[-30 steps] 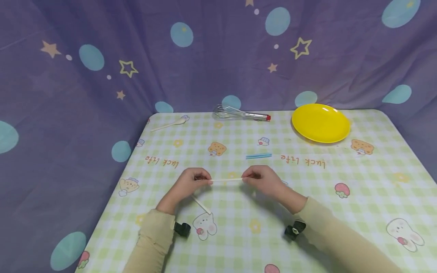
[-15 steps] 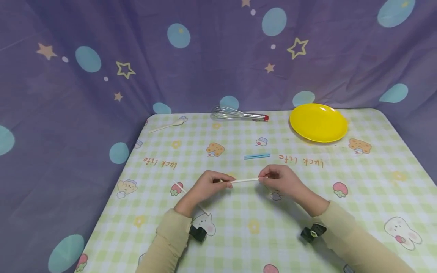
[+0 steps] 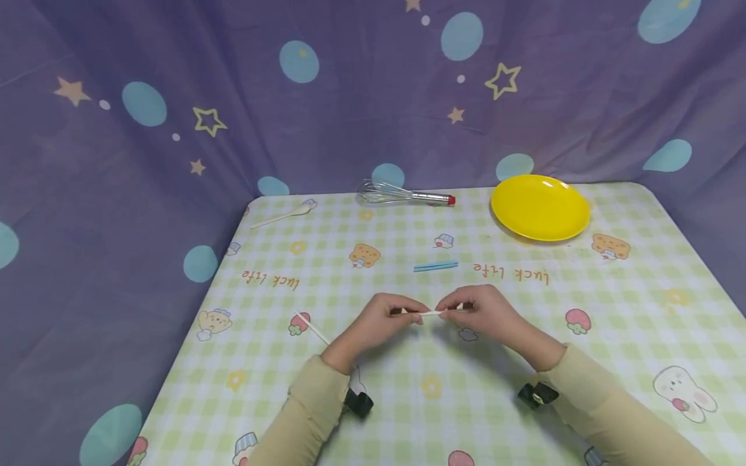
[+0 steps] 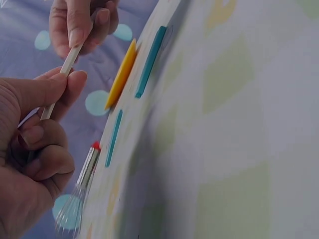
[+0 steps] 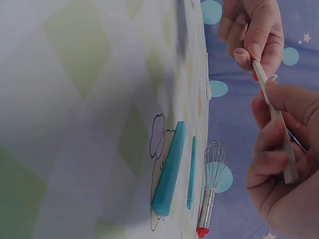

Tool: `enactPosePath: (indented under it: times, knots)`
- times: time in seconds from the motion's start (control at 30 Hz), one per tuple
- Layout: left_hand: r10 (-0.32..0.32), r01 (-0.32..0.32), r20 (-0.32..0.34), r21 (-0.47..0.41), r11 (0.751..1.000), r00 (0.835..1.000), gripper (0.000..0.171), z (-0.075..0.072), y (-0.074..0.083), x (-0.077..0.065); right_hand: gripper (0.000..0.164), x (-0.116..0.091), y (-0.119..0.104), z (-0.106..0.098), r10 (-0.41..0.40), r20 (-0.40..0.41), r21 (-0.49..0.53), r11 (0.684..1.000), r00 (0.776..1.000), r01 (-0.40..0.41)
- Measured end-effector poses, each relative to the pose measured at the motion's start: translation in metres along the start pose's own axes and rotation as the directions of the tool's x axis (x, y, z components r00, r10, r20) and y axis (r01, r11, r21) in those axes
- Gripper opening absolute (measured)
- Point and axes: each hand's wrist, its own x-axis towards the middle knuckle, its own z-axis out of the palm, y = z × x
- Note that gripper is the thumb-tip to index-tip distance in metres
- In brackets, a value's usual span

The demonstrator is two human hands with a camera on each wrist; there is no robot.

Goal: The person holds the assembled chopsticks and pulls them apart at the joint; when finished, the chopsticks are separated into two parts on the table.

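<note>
A slim cream chopstick (image 3: 430,313) spans the short gap between my two hands, held above the cloth. My left hand (image 3: 379,323) pinches it with thumb and forefinger, and my right hand (image 3: 486,316) grips the other part the same way. In the right wrist view, the thicker squared end of the chopstick (image 5: 290,174) pokes out below the right thumb, beside the curled fingers. Another thin cream stick (image 3: 311,327) lies on the table, partly covered by my left forearm. Just beyond my hands lie two short teal sticks (image 3: 436,266), side by side.
A green-checked printed cloth (image 3: 431,427) covers the table. At the back are a wire whisk (image 3: 408,194) with a red tip and a yellow plate (image 3: 541,208) to its right. A cream spoon (image 3: 285,215) lies back left. A purple curtain (image 3: 350,116) hangs behind.
Both hands have shifted right with the chopstick. The left hand has come closer to the right, so less of the chopstick shows between them. The loose cream stick has become more visible.
</note>
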Motion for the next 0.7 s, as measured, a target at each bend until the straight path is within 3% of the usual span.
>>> enactPosePath:
  times: [0.2, 0.43, 0.7]
  knots:
    - [0.042, -0.042, 0.007, 0.018, 0.999, 0.999, 0.019, 0.006, 0.007, 0.0, 0.01, -0.001, 0.002, 0.0, -0.012, 0.029, -0.027, 1.0, 1.0, 0.013]
    - [0.117, -0.117, 0.001, 0.048, 0.992, 0.993, 0.018, 0.002, 0.036, -0.009, 0.011, -0.002, 0.003, -0.001, -0.072, 0.034, 0.01, 0.997, 0.997, 0.072]
    - [0.172, -0.172, -0.002, 0.013, 0.985, 0.985, 0.018, 0.001, 0.034, -0.009, 0.015, -0.004, 0.001, -0.001, -0.112, 0.043, 0.045, 0.993, 0.993, 0.11]
